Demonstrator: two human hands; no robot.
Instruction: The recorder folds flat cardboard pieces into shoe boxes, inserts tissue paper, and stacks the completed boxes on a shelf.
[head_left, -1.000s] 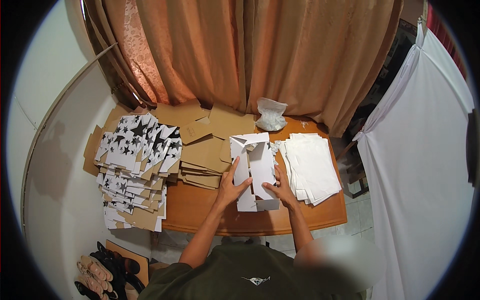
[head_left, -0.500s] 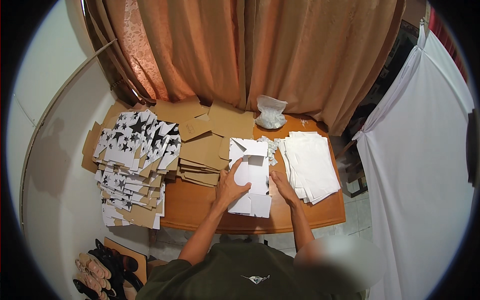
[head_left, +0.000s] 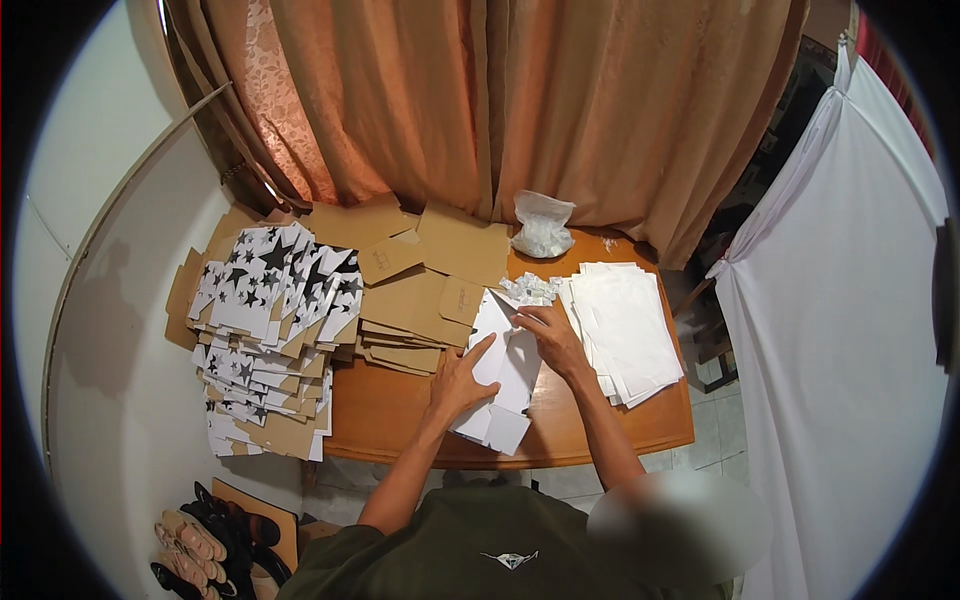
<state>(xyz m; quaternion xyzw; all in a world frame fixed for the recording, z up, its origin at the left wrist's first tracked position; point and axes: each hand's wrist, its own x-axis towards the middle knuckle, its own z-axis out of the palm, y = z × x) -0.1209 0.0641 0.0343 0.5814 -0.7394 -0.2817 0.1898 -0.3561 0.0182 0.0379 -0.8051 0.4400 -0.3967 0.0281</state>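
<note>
A white cardboard box blank (head_left: 515, 365), creased with flaps, lies tilted on the wooden table in front of me. My left hand (head_left: 463, 382) rests over its left side, thumb and index finger spread on the white surface; the other fingers are partly hidden. At the blank's upper right, my right hand (head_left: 550, 338) pinches a flap near the top edge, its fingertips bent over the card. Just beyond is a small heap of little clear-and-white packets (head_left: 531, 289).
Left of the blank are brown cardboard pieces (head_left: 408, 300) and a tall pile of star-printed cards (head_left: 262, 285). White sheets (head_left: 625, 330) are stacked on the right. A clear plastic bag (head_left: 543, 228) stands near the curtain (head_left: 600, 110). Shoes (head_left: 215, 540) sit at lower left.
The blank has turned clockwise, its lower end swinging left and toward me. My right hand has moved up and inward from its right edge onto the upper flap.
</note>
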